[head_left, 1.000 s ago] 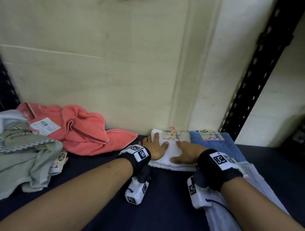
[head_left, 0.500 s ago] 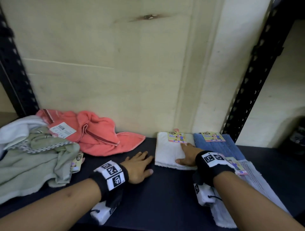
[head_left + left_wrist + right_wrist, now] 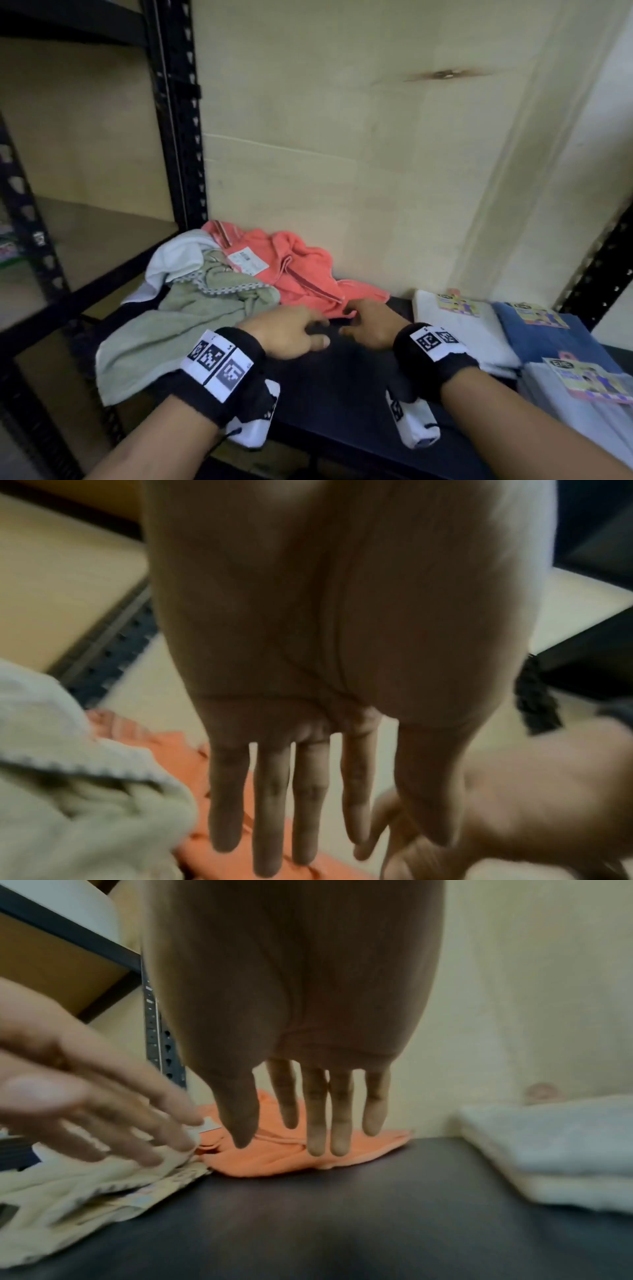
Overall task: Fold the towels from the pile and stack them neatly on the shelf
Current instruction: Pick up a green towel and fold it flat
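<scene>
A loose pile lies at the shelf's back left: a crumpled coral towel (image 3: 301, 274) with a paper tag, a sage green towel (image 3: 178, 329) and a white one (image 3: 178, 257). Both my hands hover just in front of the coral towel's near edge, fingers straight and holding nothing. My left hand (image 3: 291, 329) is beside the green towel; the left wrist view shows its fingers (image 3: 270, 804) spread above the coral towel (image 3: 178, 748). My right hand (image 3: 370, 322) is a little to the right, its fingers (image 3: 322, 1112) extended over the coral towel (image 3: 294, 1156).
Folded towels lie at the right: a white one (image 3: 459, 329), a blue one (image 3: 548, 335) and a pale one (image 3: 575, 421) nearer me, each with a colourful card label. The dark shelf board (image 3: 342, 387) runs between the pile and these. Black perforated uprights (image 3: 178, 113) flank the bay.
Both hands left the folded white towel and moved left to the coral towel's edge. The view has swung left and up, showing the left upright and neighbouring shelf.
</scene>
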